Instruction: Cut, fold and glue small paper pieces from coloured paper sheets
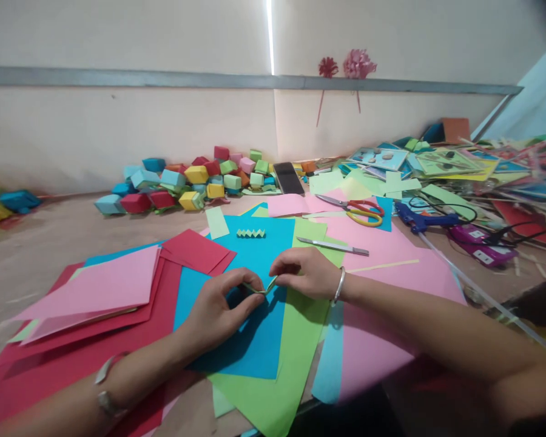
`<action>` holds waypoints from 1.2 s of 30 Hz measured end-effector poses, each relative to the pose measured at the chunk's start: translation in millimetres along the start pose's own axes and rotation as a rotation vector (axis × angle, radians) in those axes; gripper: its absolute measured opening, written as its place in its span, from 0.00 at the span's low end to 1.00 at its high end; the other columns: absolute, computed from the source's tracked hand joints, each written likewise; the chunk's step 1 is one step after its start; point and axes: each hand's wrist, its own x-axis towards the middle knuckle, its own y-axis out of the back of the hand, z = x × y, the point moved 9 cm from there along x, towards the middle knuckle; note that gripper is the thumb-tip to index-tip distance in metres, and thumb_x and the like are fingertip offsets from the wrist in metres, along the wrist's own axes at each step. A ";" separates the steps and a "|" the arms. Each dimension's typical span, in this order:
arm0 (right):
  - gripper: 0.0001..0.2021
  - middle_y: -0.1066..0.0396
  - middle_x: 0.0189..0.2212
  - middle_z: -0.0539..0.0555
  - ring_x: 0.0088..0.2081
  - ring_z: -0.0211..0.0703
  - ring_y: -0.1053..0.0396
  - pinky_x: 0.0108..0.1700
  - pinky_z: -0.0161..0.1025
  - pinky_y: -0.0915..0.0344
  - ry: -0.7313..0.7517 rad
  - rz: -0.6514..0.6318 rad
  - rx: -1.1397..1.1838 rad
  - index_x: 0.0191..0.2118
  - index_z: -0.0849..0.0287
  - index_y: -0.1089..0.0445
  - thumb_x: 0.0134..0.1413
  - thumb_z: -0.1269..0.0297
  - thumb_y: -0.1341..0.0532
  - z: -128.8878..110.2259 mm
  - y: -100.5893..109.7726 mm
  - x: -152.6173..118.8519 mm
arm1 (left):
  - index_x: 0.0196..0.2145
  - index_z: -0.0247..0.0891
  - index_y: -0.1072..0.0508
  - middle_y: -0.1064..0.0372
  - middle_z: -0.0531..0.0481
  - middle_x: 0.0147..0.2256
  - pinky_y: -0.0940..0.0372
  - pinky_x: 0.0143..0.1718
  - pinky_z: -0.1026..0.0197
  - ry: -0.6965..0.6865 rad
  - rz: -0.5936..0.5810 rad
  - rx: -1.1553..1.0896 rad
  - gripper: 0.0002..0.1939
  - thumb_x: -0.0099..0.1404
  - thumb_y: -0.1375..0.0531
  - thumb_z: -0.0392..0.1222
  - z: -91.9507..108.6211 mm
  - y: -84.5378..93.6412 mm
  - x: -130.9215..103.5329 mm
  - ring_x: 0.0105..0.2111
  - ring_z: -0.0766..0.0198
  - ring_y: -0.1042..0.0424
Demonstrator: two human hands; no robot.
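Over a blue paper sheet (255,352), my left hand (225,303) pinches one end of a thin green paper strip (267,289). My right hand (303,271) pinches the strip's other end, close to the left fingertips. The strip bends in a shallow V between them. A zigzag-folded green paper piece (250,233) lies on the blue sheet beyond my hands. Just past my right hand is a metal craft knife (333,245). Scissors (355,208) with red and yellow handles rest farther back on pink paper.
Red sheets (131,364) and a pink stack (104,285) lie at left. Colourful paper boxes (195,175) and a phone (288,178) stand along the wall. A blue glue gun (425,220), its cable and a purple device (482,244) are at right.
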 end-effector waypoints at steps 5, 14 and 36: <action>0.03 0.30 0.29 0.51 0.34 0.37 0.34 0.37 0.33 0.37 0.137 0.035 -0.142 0.33 0.62 0.27 0.58 0.73 0.37 -14.2 -1.9 -0.5 | 0.31 0.41 0.25 0.23 0.51 0.32 0.30 0.35 0.63 -0.131 0.036 0.106 0.04 0.63 0.39 0.40 5.9 2.4 -0.6 0.32 0.62 0.24; 0.09 0.32 0.31 0.53 0.35 0.39 0.35 0.35 0.33 0.40 0.257 0.062 -0.499 0.35 0.60 0.29 0.66 0.64 0.43 -19.7 -18.2 -5.5 | 0.31 0.44 0.22 0.21 0.49 0.36 0.30 0.39 0.57 -0.348 0.128 0.353 0.06 0.65 0.38 0.43 22.1 5.9 -4.9 0.35 0.59 0.24; 0.10 0.30 0.30 0.55 0.32 0.39 0.35 0.32 0.35 0.41 0.400 0.093 -0.557 0.35 0.61 0.31 0.66 0.67 0.48 -35.5 -24.0 -21.5 | 0.29 0.39 0.23 0.20 0.45 0.34 0.26 0.34 0.64 -0.222 0.069 0.127 0.10 0.65 0.43 0.35 18.5 -2.5 -7.5 0.33 0.61 0.21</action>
